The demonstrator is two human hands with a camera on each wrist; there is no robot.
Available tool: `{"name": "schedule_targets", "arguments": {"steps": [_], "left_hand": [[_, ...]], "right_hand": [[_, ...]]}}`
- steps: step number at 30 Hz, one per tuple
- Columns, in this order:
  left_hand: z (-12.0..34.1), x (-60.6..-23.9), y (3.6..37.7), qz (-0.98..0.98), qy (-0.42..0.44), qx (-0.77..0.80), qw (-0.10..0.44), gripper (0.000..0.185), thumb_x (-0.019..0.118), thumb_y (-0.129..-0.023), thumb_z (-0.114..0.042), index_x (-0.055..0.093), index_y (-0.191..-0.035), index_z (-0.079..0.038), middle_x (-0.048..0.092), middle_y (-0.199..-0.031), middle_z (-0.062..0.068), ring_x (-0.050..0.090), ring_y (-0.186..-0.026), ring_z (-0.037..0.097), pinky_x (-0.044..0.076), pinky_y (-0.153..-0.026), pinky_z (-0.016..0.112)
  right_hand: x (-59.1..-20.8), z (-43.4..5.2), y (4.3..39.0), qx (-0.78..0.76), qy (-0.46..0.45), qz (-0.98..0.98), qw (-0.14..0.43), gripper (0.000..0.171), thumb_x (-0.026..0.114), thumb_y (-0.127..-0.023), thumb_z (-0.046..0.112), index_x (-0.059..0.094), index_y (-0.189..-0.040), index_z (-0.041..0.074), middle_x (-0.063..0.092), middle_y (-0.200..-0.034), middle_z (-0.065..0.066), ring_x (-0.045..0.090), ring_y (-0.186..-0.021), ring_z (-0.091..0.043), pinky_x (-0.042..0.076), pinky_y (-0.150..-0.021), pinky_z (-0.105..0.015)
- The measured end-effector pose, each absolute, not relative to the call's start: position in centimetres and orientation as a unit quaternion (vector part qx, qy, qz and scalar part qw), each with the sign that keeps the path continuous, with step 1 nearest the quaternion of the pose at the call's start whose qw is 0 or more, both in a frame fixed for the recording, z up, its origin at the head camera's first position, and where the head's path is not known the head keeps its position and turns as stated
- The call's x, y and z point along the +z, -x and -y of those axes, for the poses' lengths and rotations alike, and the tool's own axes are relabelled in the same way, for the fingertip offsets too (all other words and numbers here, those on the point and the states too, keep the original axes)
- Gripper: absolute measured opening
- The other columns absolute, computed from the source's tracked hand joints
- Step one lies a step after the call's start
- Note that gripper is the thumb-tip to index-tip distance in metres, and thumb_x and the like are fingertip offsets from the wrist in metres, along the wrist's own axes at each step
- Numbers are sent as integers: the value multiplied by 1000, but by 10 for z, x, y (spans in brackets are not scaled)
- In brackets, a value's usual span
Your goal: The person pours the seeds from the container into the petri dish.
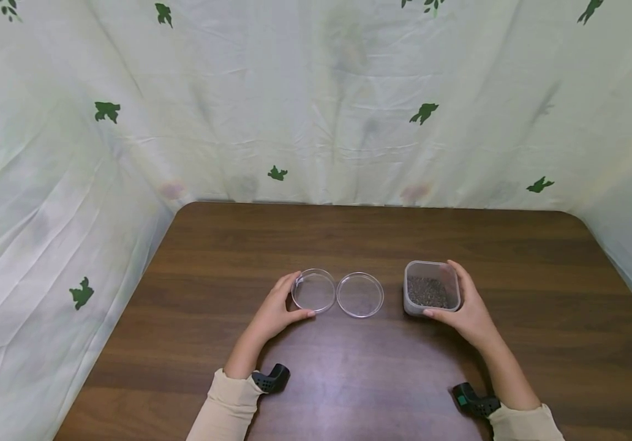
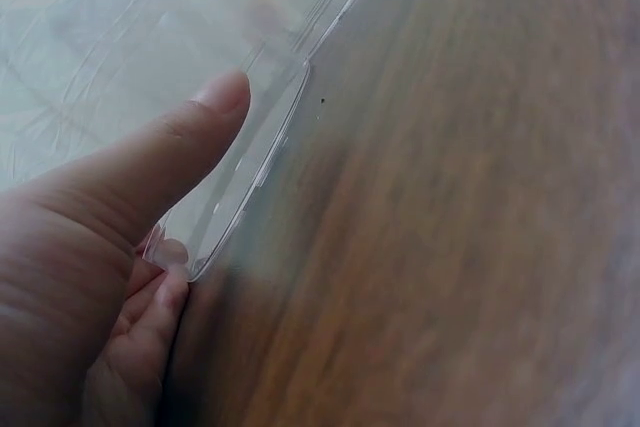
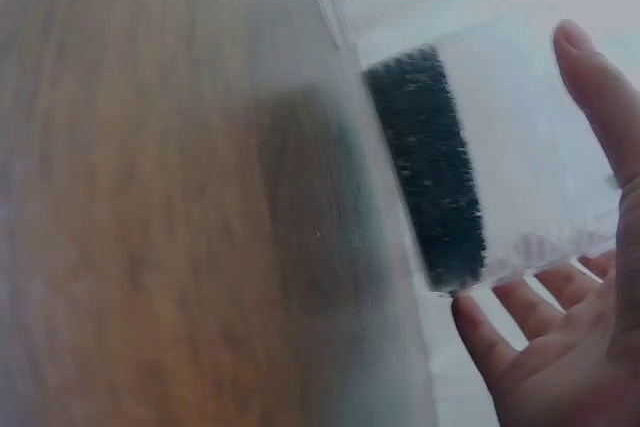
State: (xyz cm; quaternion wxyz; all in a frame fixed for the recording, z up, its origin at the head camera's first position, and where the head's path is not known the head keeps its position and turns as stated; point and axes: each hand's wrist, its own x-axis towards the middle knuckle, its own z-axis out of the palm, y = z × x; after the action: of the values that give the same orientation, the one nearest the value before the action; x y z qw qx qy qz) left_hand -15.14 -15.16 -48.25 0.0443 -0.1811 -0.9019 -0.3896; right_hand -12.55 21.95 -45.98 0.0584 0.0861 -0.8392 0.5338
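Observation:
Two clear round petri dishes lie side by side on the brown wooden table (image 1: 349, 380). My left hand (image 1: 288, 300) holds the left dish (image 1: 314, 290), thumb at its near rim and fingers curled round its far left edge. In the left wrist view the thumb (image 2: 150, 162) lies along the dish's rim (image 2: 250, 172). The right dish (image 1: 360, 294) lies untouched. My right hand (image 1: 462, 300) grips a clear square tub (image 1: 430, 288) holding a layer of dark grains. The right wrist view shows the tub (image 3: 520, 147) with its grains (image 3: 430, 167) between thumb and fingers (image 3: 530, 312).
A white cloth with green leaf prints (image 1: 316, 110) walls the table at the back and on both sides. Black wrist-worn cameras (image 1: 272, 378) (image 1: 476, 401) sit near my cream sleeves. Bare wood stretches behind the dishes and towards the right edge (image 1: 624, 275).

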Motion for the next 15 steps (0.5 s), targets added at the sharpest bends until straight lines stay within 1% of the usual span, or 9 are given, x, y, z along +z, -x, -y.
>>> {"name": "schedule_targets", "arguments": {"steps": [1, 5, 7, 9, 13, 15], "left_hand": [[152, -483, 151, 903, 180, -389, 43, 87, 70, -56, -43, 34, -125, -4, 38, -121, 7, 34, -110, 18, 27, -91, 36], [152, -483, 151, 902, 178, -390, 41, 87, 71, -56, -42, 34, -125, -4, 38, -121, 8, 33, -111, 18, 27, -91, 36], [152, -483, 151, 901, 179, -392, 41, 87, 71, -56, -42, 34, -125, -4, 38, -121, 8, 33, -111, 19, 27, -91, 37], [152, -483, 151, 900, 180, -394, 42, 87, 71, -56, -42, 34, -125, -4, 38, -121, 8, 34, -111, 19, 27, -91, 37], [153, -484, 151, 898, 186, -397, 47, 88, 71, -56, -43, 33, -125, -3, 38, -121, 9, 34, -110, 20, 27, -90, 38], [152, -485, 151, 897, 190, -396, 54, 88, 71, -56, -43, 33, -125, -2, 38, -120, 10, 35, -109, 21, 28, -89, 38]], "right_hand": [[-459, -219, 126, 536, -83, 837, 65, 98, 77, -54, 16, 17, -130, 26, 32, -125, -3, 29, -109, -18, 24, -86, -35], [-451, -215, 127, 539, -79, 834, 88, 98, 78, -52, 14, 19, -130, 26, 35, -123, -2, 33, -106, -17, 27, -82, -21], [-445, -212, 128, 541, -79, 832, 97, 98, 78, -51, 13, 20, -130, 25, 36, -122, -2, 33, -105, -17, 28, -80, -17], [-437, -208, 128, 538, -76, 833, 102, 98, 78, -51, 12, 20, -130, 23, 36, -123, -2, 33, -105, -18, 28, -81, -21], [-419, -198, 126, 538, -79, 832, 111, 97, 78, -52, 11, 21, -130, 16, 35, -122, -8, 33, -105, -23, 28, -82, -38], [-412, -194, 126, 542, -85, 829, 113, 96, 78, -52, 10, 21, -130, 13, 35, -122, -10, 33, -105, -26, 27, -80, -44]]}}
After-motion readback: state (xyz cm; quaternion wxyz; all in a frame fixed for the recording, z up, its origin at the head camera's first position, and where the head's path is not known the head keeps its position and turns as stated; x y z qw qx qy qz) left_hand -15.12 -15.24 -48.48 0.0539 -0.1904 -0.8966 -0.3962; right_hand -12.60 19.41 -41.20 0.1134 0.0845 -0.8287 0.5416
